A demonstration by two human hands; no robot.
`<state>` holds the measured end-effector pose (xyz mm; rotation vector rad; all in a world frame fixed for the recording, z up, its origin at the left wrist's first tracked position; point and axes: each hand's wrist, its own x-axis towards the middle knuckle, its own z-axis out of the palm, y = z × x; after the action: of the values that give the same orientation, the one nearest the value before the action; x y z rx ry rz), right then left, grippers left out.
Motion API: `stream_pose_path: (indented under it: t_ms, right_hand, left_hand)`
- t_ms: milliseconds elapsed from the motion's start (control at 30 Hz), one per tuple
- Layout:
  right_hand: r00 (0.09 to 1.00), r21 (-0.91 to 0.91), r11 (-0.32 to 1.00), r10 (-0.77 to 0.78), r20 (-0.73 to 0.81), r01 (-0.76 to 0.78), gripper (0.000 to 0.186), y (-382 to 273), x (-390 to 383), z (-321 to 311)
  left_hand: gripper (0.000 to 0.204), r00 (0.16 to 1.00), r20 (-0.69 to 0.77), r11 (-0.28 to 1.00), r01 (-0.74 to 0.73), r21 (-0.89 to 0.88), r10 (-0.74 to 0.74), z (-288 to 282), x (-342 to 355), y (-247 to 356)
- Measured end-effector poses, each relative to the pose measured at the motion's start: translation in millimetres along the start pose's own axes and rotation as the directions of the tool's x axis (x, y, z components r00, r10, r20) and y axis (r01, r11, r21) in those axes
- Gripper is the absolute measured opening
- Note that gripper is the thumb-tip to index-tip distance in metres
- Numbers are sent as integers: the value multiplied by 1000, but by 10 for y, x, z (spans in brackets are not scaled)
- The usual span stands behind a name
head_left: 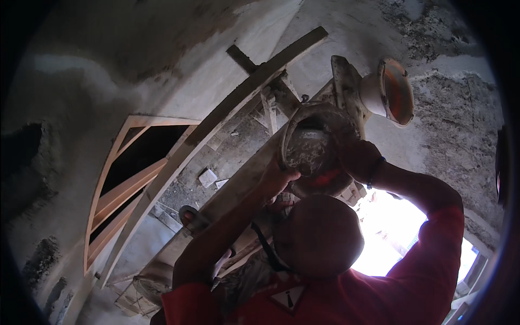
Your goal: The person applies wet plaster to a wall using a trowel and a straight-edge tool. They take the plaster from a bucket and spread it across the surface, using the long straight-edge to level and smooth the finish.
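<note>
Neither of my own hands is in view. Just ahead, a person in a red shirt [390, 298] is seen from above and behind, both arms raised. This person's left hand [277, 179] grips the near-left rim of a round, mortar-crusted pan [309, 151]. Their right hand [360, 158] is at the pan's right side, its fingers partly hidden in shadow. The pan is tilted, so its dirty inside shows. Below it is a dark round shape with a reddish patch [327, 179], partly covered by the person's head.
A second pan-like vessel [398, 92], orange inside, lies on its side at upper right. A wide plank [238, 181] runs diagonally beneath the person. A long timber [216, 127] crosses before a wooden window frame [108, 179]. Rubble [207, 177] lies below; bright light enters at right.
</note>
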<state>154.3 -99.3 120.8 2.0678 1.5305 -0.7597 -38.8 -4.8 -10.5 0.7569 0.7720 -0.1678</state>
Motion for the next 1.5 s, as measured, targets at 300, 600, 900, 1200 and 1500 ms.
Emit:
stream_pose_path:
  t_ms: [300,600,900,1200,1500]
  right_hand:
    - [816,116,899,-433,382,423,34,323,93,356]
    - [971,528,848,-80,225,-52,29,287,-245,26]
    - [994,-11,995,-104,-25,104,26,-80,-112,635]
    - [963,473,855,102,251,-214,27,-174,-744,-48]
    - [991,195,972,130,10,-130,14,106,-944,-1057]
  left_hand:
    - [76,985,-120,991,119,-63,-126,189,-203,139]
    - [76,975,-192,983,76,-166,-108,224,-104,-36]
    - [68,944,-318,995,76,-57,-91,117,259,-765]
    - [54,898,-432,997,79,-22,-80,409,-63,-406]
    - [30,868,-489,982,-5,-189,-90,844,-1110,447]
